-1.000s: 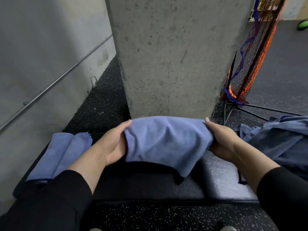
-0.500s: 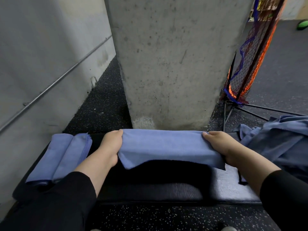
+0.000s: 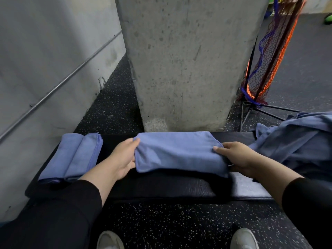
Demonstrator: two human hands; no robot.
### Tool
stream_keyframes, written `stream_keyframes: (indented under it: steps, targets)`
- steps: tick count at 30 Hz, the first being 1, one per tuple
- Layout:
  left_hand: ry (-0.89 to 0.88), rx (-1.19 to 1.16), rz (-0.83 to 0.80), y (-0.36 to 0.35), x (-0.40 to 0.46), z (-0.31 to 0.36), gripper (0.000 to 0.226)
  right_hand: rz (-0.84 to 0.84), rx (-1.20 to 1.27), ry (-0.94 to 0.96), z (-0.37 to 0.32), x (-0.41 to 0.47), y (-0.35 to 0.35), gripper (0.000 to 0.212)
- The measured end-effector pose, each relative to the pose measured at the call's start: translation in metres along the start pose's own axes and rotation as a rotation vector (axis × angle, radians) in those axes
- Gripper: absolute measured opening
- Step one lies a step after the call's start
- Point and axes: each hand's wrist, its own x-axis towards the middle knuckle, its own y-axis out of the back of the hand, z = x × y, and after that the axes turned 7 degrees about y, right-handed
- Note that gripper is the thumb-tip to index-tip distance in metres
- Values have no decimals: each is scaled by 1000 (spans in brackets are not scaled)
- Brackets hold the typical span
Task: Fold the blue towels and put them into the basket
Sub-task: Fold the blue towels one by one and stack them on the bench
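Stack of folded towels (image 3: pixel 71 157) at left end of black bench (image 3: pixel 161 189). Left hand (image 3: pixel 124 157) grips left end of folded blue towel (image 3: pixel 177 152) at bench centre; right hand (image 3: pixel 235 155) pinches its right end. Heap of unfolded towels (image 3: pixel 298 139) lies at right, net (image 3: pixel 269 51) behind.

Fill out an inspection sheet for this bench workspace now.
Surface: black padded bench, on speckled floor.
Job's things: folded towel flat mid-bench; folded stack at left end; unfolded pile at right; basket not seen.
Clutter: nothing seen.
Grippers: left hand grips the towel's left edge; right hand grips its right edge.
Cables: nothing seen.
Surroundings: concrete pillar behind; net stand at right.
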Motion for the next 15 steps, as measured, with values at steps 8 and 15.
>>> stream_keyframes:
  steps: [8, 15]
  targets:
    - [-116, 443, 270, 2, 9, -21, 20, 173, -551, 161, 21, 10, -10, 25]
    - [-228, 1038, 196, 14, 9, -42, 64, 251, -1047, 269, 46, -13, -29, 34]
